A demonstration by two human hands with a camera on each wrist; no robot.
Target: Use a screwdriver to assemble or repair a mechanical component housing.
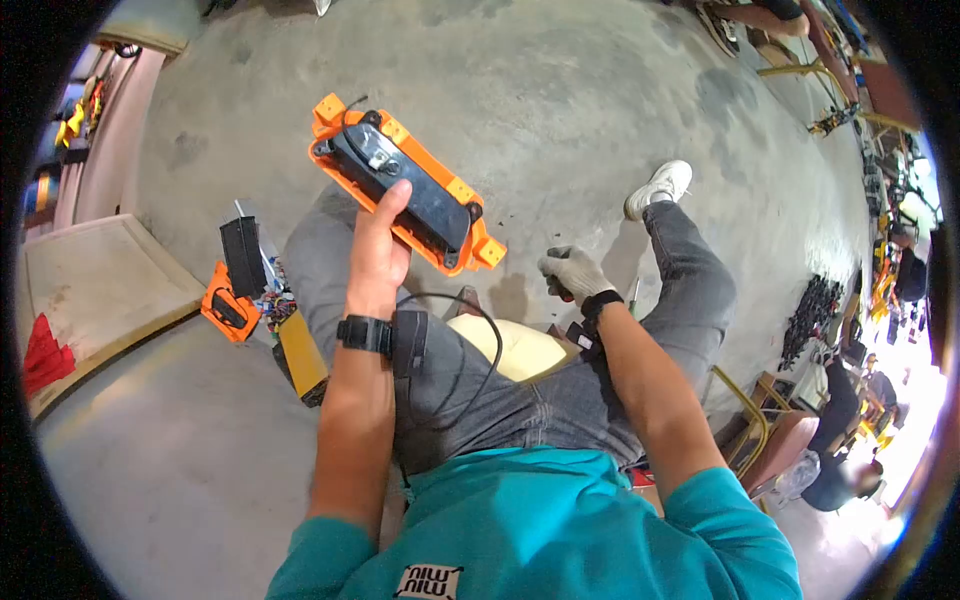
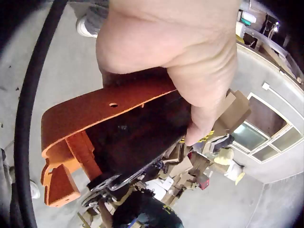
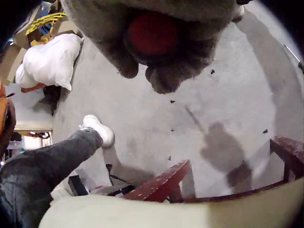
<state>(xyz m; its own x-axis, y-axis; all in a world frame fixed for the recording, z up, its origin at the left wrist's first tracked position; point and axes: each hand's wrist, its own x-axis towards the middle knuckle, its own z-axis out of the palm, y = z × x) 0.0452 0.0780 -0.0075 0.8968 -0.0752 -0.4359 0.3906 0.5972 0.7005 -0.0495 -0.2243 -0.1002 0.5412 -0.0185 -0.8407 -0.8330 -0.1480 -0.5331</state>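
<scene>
My bare left hand [image 1: 380, 252] holds an orange plastic frame [image 1: 340, 172] with a black oblong housing [image 1: 425, 205] fitted inside, raised and tilted over my left leg. The thumb presses on the housing, where a short black cable [image 1: 347, 125] curls near one end. In the left wrist view the palm covers part of the orange frame [image 2: 95, 114]. My gloved right hand [image 1: 575, 272] curls round a screwdriver, apart from the frame; the red, black-rimmed end of its handle [image 3: 152, 33] shows in the right wrist view, and a thin shaft shows in the hand's shadow.
A pale yellow pad [image 1: 515, 348] lies between my legs, over a dark red wooden stool [image 3: 166, 183]. Left of me are another orange frame [image 1: 230, 303], a black box [image 1: 243, 255] and a yellow box [image 1: 300, 350]. Small dark bits lie on the concrete floor [image 1: 480, 80].
</scene>
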